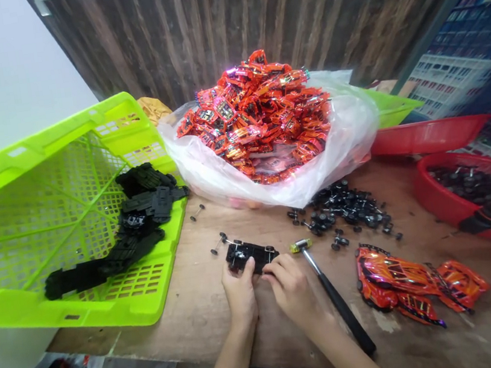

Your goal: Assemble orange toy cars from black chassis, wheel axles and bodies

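Observation:
A black toy car chassis [250,254] lies on the wooden table [208,311] near its front edge. My left hand [241,294] grips its near left end with thumb and fingers closed. My right hand [291,287] pinches its near right end, fingers curled. A small hammer [335,299] with a black handle and a yellow-banded head lies just right of my right hand. Loose wheel axles [216,244] sit beside the chassis.
A lime green crate [20,240] tipped on its side holds several black chassis [136,223]. A clear bag heaped with orange car shells [258,115] stands behind. Black wheels [349,209] lie scattered at right, near orange shells [415,288] and red basins [465,189].

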{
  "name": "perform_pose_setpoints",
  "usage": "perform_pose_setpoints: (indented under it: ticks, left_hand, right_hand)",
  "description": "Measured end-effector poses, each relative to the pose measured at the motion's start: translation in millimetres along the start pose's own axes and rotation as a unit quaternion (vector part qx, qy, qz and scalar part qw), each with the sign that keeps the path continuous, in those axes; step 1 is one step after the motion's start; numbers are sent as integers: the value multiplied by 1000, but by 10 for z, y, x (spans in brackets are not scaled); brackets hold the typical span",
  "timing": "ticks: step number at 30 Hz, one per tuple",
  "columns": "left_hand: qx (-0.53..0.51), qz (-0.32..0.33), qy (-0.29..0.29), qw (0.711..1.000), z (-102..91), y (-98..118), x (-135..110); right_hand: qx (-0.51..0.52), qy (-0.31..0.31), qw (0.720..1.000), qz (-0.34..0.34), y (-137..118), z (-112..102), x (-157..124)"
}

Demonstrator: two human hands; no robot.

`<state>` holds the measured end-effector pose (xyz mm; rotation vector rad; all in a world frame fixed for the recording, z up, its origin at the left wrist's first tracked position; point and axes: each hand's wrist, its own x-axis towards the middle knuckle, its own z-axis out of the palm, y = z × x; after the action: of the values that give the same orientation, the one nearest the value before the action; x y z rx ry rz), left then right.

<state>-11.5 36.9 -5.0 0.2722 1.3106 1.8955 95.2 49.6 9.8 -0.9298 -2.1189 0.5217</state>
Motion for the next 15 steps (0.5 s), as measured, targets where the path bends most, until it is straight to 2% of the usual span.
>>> perform_pose_setpoints:
  ticks: [3, 5, 8, 9, 10, 13, 15]
  left_hand:
    - [-26, 1, -3, 1000, 35, -26, 10]
    - [-47, -22, -4, 999, 43, -33, 37]
    - [-58, -55, 3, 997, 37, -35, 68]
    - [-55, -60, 3, 997, 28, -41, 72]
    - [-50, -64, 1, 997, 17, -54, 73]
    - [-37, -74, -12, 997, -36, -139, 81]
    - [-24, -70, -19, 997, -78, -222, 114]
  right_hand:
    - [2, 3, 1000, 16, -13, -82, 47]
    - [7, 25, 999, 33, 16, -175, 243]
    - [-63, 31, 993, 99, 220, -323, 894]
    - [-123, 2, 981, 150, 330, -357, 1176]
    - [-141, -14, 975, 172, 450, -374, 1463]
    - [-182, -53, 953, 235, 787, -314, 2191]
    - [-209, -82, 934, 278, 930, -199, 2478]
